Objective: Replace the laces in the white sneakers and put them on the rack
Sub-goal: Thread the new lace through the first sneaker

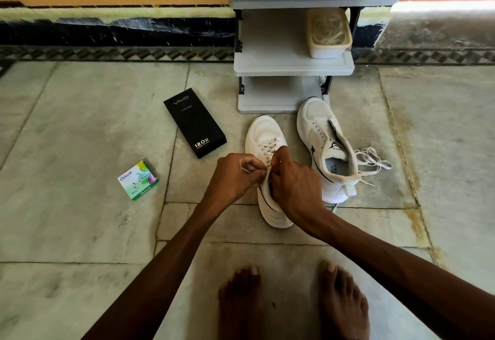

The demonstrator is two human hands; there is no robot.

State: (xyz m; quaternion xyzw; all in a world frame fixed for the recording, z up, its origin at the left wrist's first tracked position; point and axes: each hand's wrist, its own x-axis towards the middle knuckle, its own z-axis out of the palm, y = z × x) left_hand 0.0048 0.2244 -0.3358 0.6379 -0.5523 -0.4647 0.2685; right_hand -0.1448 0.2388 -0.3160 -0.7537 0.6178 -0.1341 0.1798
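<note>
While your left hand (235,176) pinches a lace end (245,170), your right hand (294,187) clamps the near sneaker (265,136) at the collar, hiding its tongue.

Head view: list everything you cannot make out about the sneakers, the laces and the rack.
Laced sneaker: top eyelets and opening are hidden by the left hand and the right hand, which grips its upper.
Lace: only a sliver shows, pinched in the left fingers; whether it is tied is unclear.
Rack: the top is cut off by the upper frame edge.
Container: contents are blurred behind its cloudy wall.
</note>
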